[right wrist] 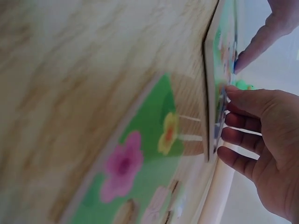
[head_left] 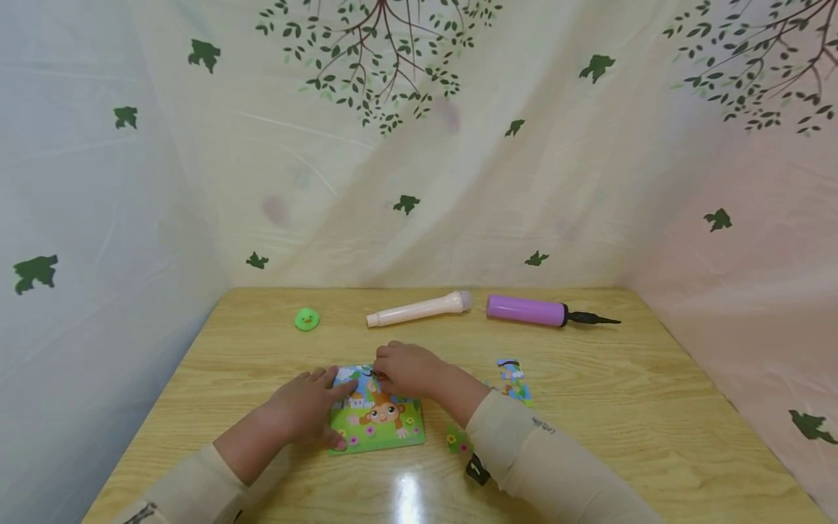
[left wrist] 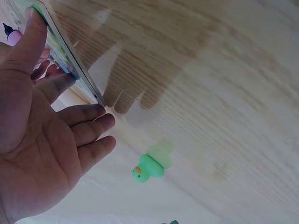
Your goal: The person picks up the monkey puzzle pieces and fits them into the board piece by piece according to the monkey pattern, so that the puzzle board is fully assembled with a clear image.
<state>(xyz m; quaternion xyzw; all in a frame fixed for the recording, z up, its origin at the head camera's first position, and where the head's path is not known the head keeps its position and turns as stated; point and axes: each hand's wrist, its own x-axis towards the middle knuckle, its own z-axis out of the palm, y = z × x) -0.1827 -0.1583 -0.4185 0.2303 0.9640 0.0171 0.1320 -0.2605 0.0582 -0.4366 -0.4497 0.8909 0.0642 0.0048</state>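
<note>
Centrally, near the front of the bench (head_left: 609, 429), lies a square picture board (head_left: 376, 431) showing a monkey among flowers on green ground. The left hand (head_left: 304, 404) rests on its left side with fingers mostly straight and spread: the thumb presses near the lower-left corner, the index finger reaches onto the picture, and the others extend past the edge. The right hand (head_left: 409, 370) is at the board's upper-right part, fingers bent, thumb and fingertips touching it; I cannot tell whether they pinch a small piece.

Just right of the board, partly hidden by the right forearm, is a loose green flowered piece (head_left: 457, 439). Farther right lie blue picture pieces (head_left: 513, 376). Along the back of the bench, well apart from the board, are a green duck (head_left: 306, 319), a pale microphone-shaped thing (head_left: 419, 311) and a purple cylinder (head_left: 527, 311) with a black pointed tip. Leaf-patterned cloth (head_left: 340, 240) hangs behind.
</note>
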